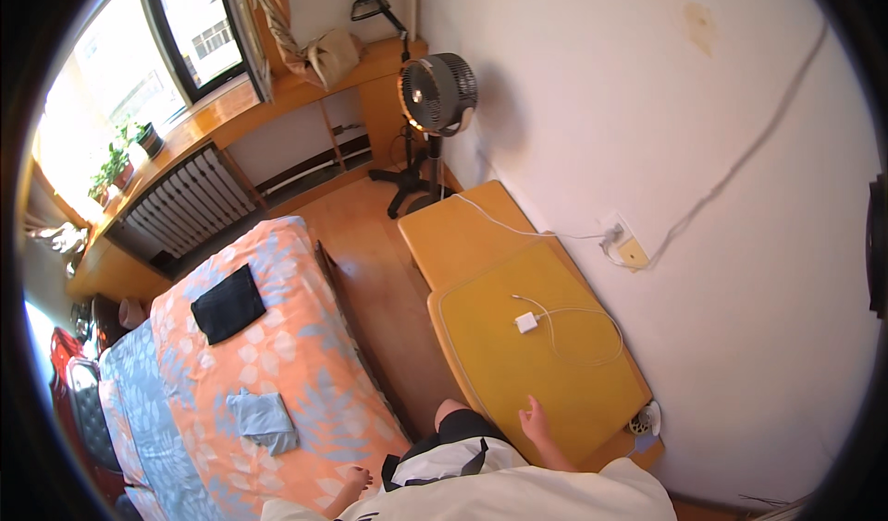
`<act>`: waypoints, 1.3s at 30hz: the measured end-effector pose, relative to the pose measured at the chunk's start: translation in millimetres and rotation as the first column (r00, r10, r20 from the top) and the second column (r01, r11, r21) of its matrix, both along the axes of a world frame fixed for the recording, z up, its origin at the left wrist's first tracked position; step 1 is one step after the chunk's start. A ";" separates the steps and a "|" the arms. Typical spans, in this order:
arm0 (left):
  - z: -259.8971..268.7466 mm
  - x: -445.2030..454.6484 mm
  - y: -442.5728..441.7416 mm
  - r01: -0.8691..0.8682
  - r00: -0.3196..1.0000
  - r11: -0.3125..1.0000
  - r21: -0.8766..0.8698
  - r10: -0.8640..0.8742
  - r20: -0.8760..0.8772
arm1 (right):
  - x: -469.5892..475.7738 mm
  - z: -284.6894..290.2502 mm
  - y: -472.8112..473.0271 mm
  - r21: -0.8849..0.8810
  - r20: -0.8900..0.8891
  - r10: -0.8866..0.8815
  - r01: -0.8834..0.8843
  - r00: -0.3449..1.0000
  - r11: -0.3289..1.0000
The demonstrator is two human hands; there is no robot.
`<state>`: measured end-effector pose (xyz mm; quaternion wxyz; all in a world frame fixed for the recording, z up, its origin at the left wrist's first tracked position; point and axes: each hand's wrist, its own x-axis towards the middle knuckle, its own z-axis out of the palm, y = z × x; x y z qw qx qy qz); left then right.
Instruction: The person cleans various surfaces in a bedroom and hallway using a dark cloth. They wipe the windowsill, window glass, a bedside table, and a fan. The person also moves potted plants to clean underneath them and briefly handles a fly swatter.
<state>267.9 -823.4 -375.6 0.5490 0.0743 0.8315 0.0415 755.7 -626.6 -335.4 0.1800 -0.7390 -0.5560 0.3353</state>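
My left hand (pixel 359 478) hangs beside the near edge of the bed, its fingers loosely curled and nothing in them. Over the yellow mat (pixel 499 354) on the wooden table is my right hand (pixel 534 420), empty, with the thumb and fingers apart. Whether it touches the mat I cannot tell. A white charger (pixel 527 322) lies on this mat with its white cable (pixel 622 337) looped to the right. On the orange leaf-patterned bed cover (pixel 326 361) rest a folded light blue garment (pixel 263 420), nearest my left hand, and a folded black cloth (pixel 229 304) farther off.
A strip of wooden floor (pixel 378 271) runs between bed and tables. Beyond a lower wooden table (pixel 472 226) stand a pedestal fan (pixel 437 94) and a lamp (pixel 371 4). A white cord (pixel 513 230) crosses to the wall socket (pixel 621 237). Potted plants (pixel 118 164) line the windowsill above the radiator (pixel 191 202).
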 end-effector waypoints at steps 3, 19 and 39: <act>28.5 10.8 20.1 -0.034 0.999 0.999 0.038 0.035 -0.031 | -11.3 2.4 38.2 -0.118 0.002 0.036 -0.035 0.999 0.992; 8.8 -71.6 258.5 0.482 0.860 0.776 0.406 -0.331 -0.389 | -89.4 -24.5 160.0 -0.366 0.468 0.501 -0.356 0.728 0.860; -19.5 -223.1 564.1 0.557 0.830 0.749 0.358 -0.485 -0.275 | -245.1 115.7 497.1 -0.219 0.070 0.219 -0.199 0.973 0.955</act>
